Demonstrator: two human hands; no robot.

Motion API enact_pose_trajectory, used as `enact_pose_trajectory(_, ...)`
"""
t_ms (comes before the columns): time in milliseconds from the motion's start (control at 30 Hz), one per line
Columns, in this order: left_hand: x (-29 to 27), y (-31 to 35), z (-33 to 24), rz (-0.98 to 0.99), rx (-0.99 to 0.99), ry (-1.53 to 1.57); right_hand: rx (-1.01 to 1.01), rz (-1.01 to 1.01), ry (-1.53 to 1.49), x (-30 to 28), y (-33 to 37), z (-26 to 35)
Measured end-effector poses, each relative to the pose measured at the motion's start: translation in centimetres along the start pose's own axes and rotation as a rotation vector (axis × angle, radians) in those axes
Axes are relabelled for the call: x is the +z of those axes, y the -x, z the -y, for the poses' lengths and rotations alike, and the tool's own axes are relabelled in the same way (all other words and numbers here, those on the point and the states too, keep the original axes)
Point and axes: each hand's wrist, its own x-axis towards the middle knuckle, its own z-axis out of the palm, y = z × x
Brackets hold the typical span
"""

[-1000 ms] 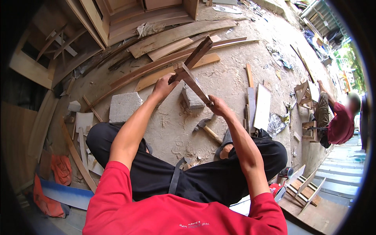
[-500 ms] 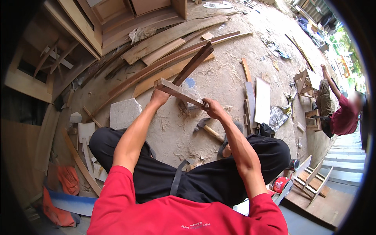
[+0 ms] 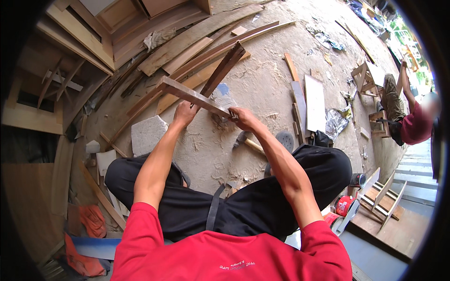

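Dusty floor (image 3: 262, 79), wooden cabinet (image 3: 159, 25), probably daylight (image 3: 404, 32).

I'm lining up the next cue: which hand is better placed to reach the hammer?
Probably the right hand: the hammer lies just below it in view, while the left hand is farther off. Both hold the wooden pieces.

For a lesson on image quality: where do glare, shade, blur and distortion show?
Head view, upper right: glare partly washes out the foliage; head view, far left: the brown panel lies in shade; head view, right: the co-worker's head is blurred; head view, upper left: long boards look bowed, probably fisheye; head view, centre: the held wood looks fairly sharp.
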Motion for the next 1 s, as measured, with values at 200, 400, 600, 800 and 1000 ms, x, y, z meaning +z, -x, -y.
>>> enact_pose_trajectory(200, 0.6, -0.1, -1.4, 0.120, 0.023, 0.202, 0.006, 0.014, 0.015, 0.9, 0.5, -0.5)
enact_pose_trajectory(400, 2.4, -0.3, 1.7, 0.057, 0.040, 0.282, -0.021, 0.070, 0.013, 1.0, 0.2, -0.3)
enact_pose_trajectory(600, 0.6, -0.2, -1.4, 0.001, -0.037, 0.228, -0.012, 0.083, -0.026, 0.8, 0.8, -0.8)
enact_pose_trajectory(800, 1.4, -1.4, 0.3, -0.159, 0.054, 0.158, -0.034, 0.158, -0.015, 0.2, 1.1, -0.7)
enact_pose_trajectory(1000, 0.7, -2.3, 1.9, -0.271, 0.070, 0.121, 0.017, 0.225, 0.010, -1.3, 2.2, 0.2)
